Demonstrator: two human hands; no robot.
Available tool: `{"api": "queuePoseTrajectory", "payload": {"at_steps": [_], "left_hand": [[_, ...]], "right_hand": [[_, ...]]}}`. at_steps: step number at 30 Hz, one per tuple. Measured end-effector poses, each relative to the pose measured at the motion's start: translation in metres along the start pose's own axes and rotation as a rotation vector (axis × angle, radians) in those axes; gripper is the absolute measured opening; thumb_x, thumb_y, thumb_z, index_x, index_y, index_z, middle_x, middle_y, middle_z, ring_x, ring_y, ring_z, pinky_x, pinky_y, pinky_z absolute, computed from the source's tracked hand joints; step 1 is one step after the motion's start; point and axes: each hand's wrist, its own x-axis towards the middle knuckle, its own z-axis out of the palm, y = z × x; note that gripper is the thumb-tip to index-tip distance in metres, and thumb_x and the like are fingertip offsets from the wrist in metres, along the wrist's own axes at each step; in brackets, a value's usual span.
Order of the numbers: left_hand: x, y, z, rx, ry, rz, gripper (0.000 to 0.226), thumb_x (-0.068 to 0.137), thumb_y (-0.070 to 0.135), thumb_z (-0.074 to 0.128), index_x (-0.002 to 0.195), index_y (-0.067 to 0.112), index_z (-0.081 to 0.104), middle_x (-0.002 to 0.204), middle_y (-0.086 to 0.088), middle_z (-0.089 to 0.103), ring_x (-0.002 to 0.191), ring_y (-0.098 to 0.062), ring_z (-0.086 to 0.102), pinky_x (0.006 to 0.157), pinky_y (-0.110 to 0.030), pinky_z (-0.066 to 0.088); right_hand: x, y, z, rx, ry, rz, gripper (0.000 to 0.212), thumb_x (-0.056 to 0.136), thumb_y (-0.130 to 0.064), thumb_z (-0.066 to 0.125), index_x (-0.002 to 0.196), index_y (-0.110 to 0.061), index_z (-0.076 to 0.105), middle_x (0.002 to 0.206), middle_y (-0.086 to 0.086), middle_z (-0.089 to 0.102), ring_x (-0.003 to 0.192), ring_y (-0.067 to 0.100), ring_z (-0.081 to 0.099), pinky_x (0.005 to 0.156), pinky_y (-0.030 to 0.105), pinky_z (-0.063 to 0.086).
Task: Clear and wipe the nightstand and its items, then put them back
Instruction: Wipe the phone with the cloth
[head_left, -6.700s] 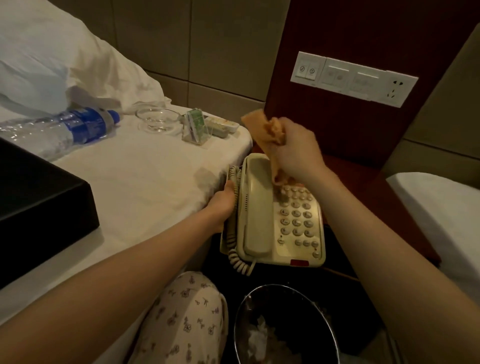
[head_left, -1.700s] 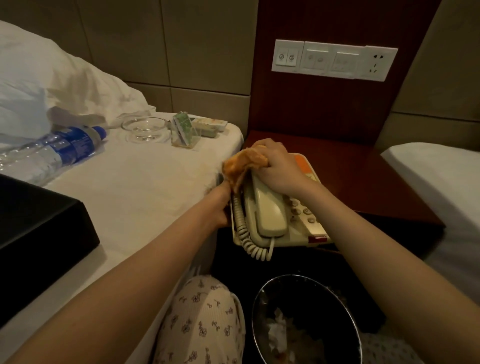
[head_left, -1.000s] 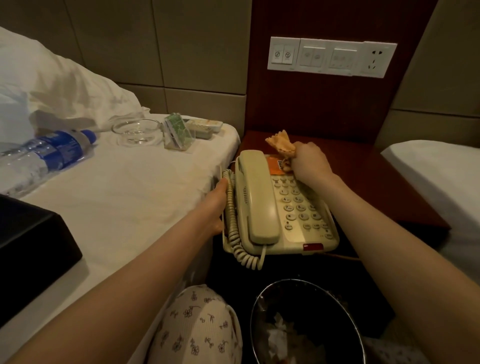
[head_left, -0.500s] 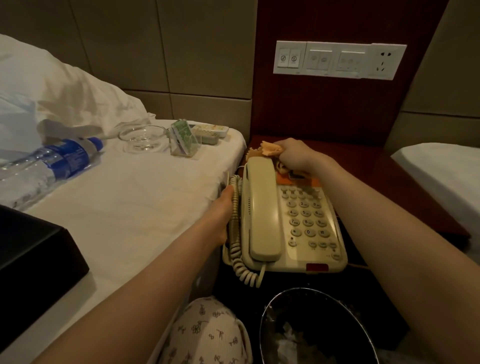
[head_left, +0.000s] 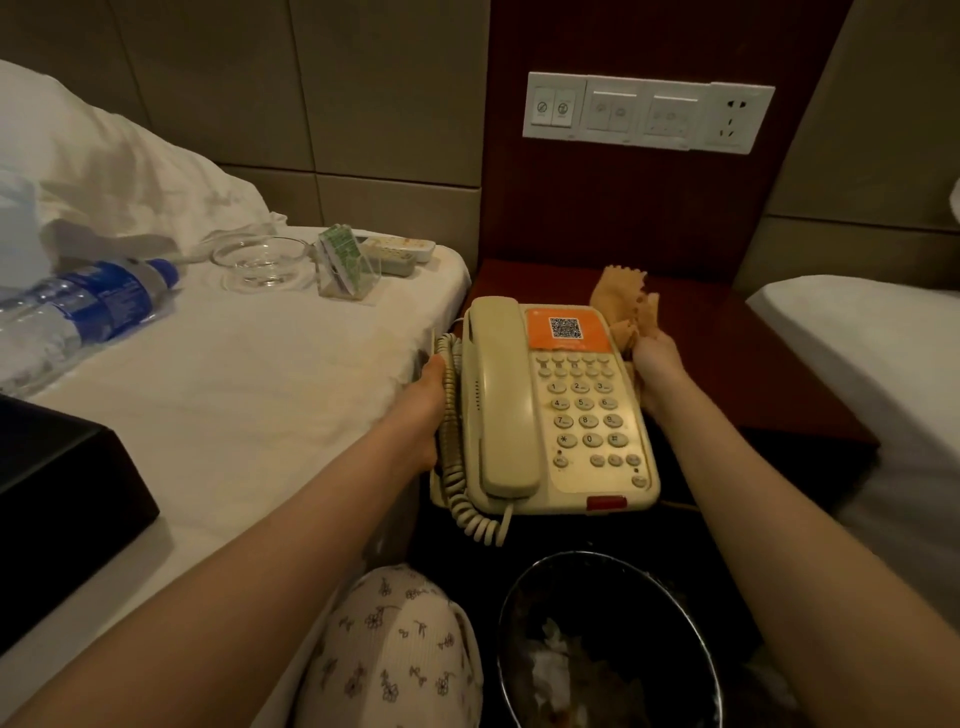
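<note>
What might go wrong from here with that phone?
The telephone seems to hang past the front edge of the nightstand, above the waste bin; should the left hand or the right hand, which also grips the cloth, slip, it may fall in. The handset only rests in its cradle, so a tilt might tip it off. The dangling coiled cord might snag.

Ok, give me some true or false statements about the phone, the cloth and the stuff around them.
1. The handset rests on the telephone. True.
2. The right hand holds the cloth at the telephone's right edge. True.
3. The water bottle stands upright. False: the water bottle lies on its side on the bed.
4. The waste bin is empty. False: the waste bin holds crumpled rubbish.
</note>
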Motion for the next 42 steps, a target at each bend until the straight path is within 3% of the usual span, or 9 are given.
{"api": "queuePoseTrajectory", "payload": {"at_steps": [5, 11, 15, 18, 22, 29, 34, 37, 42], "left_hand": [[-0.011, 0.000, 0.004, -0.018, 0.011, 0.026, 0.056, 0.099, 0.050, 0.025, 0.125, 0.010, 0.055, 0.127, -0.016, 0.058, 0.118, -0.031, 0.054, 0.087, -0.037, 0.044], [-0.019, 0.002, 0.007, -0.011, 0.059, 0.098, 0.052, 0.102, 0.041, 0.024, 0.129, 0.006, 0.051, 0.129, -0.016, 0.056, 0.109, -0.029, 0.057, 0.082, -0.034, 0.043], [-0.018, 0.002, 0.006, -0.003, 0.066, 0.105, 0.051, 0.102, 0.041, 0.025, 0.129, 0.006, 0.051, 0.126, -0.016, 0.058, 0.096, -0.030, 0.060, 0.081, -0.034, 0.043], [-0.016, 0.003, 0.004, -0.010, 0.055, 0.106, 0.052, 0.101, 0.044, 0.026, 0.125, 0.008, 0.055, 0.101, -0.013, 0.063, 0.073, -0.023, 0.058, 0.078, -0.034, 0.045], [-0.018, 0.004, 0.006, -0.027, 0.034, 0.080, 0.047, 0.101, 0.044, 0.026, 0.082, 0.013, 0.056, 0.073, -0.007, 0.057, 0.063, -0.020, 0.053, 0.063, -0.034, 0.047], [-0.020, 0.006, 0.007, -0.035, -0.004, 0.007, 0.052, 0.099, 0.049, 0.026, 0.078, 0.013, 0.056, 0.075, -0.009, 0.058, 0.066, -0.023, 0.055, 0.058, -0.035, 0.047], [-0.030, 0.009, 0.011, 0.008, 0.010, 0.012, 0.053, 0.101, 0.046, 0.024, 0.073, 0.010, 0.052, 0.069, -0.008, 0.055, 0.062, -0.022, 0.051, 0.081, -0.042, 0.046], [-0.039, 0.010, 0.013, 0.009, -0.001, 0.014, 0.054, 0.101, 0.045, 0.023, 0.071, 0.010, 0.051, 0.069, -0.008, 0.055, 0.061, -0.022, 0.050, 0.078, -0.039, 0.045], [-0.043, 0.007, 0.015, 0.002, -0.011, 0.026, 0.052, 0.101, 0.046, 0.022, 0.092, 0.011, 0.059, 0.101, 0.000, 0.059, 0.072, -0.024, 0.054, 0.080, -0.037, 0.041]], "right_hand": [[-0.024, 0.012, -0.005, 0.177, 0.011, 0.037, 0.027, 0.100, -0.016, 0.038, 0.123, -0.011, 0.052, 0.077, 0.003, 0.063, 0.052, 0.012, 0.064, 0.042, 0.020, 0.051], [-0.063, 0.028, -0.017, 0.163, -0.025, -0.003, 0.033, 0.099, -0.017, 0.043, 0.131, -0.012, 0.048, 0.109, 0.010, 0.065, 0.088, 0.023, 0.066, 0.064, 0.033, 0.056], [-0.089, 0.044, -0.021, -0.079, 0.036, -0.133, 0.018, 0.098, -0.020, 0.044, 0.112, -0.029, 0.051, 0.110, 0.001, 0.062, 0.097, 0.018, 0.063, 0.083, 0.039, 0.054], [-0.108, 0.054, -0.020, -0.429, 0.076, -0.494, 0.024, 0.088, -0.001, 0.046, 0.097, -0.021, 0.055, 0.111, 0.000, 0.048, 0.104, 0.017, 0.049, 0.085, 0.028, 0.044], [-0.099, 0.026, -0.003, -0.799, 0.028, -0.782, 0.039, 0.082, -0.004, 0.049, 0.118, -0.013, 0.059, 0.122, 0.006, 0.046, 0.109, 0.022, 0.039, 0.089, 0.027, 0.033], [-0.071, 0.013, 0.035, -1.219, -0.043, -0.706, 0.055, 0.091, -0.015, 0.044, 0.142, -0.032, 0.037, 0.148, 0.005, 0.033, 0.135, 0.027, 0.029, 0.109, 0.039, 0.022], [-0.091, 0.023, 0.024, -1.137, -0.063, -0.711, 0.053, 0.089, -0.009, 0.048, 0.139, -0.025, 0.044, 0.145, 0.002, 0.037, 0.132, 0.025, 0.029, 0.107, 0.035, 0.019], [-0.103, 0.032, 0.017, -1.101, -0.039, -0.735, 0.049, 0.087, -0.009, 0.051, 0.134, -0.023, 0.050, 0.141, 0.001, 0.041, 0.129, 0.023, 0.031, 0.101, 0.031, 0.019], [-0.125, 0.062, 0.005, -0.950, 0.153, -0.904, 0.027, 0.074, -0.025, 0.053, 0.095, -0.016, 0.067, 0.103, 0.004, 0.061, 0.096, 0.024, 0.045, 0.074, 0.031, 0.027]]}}
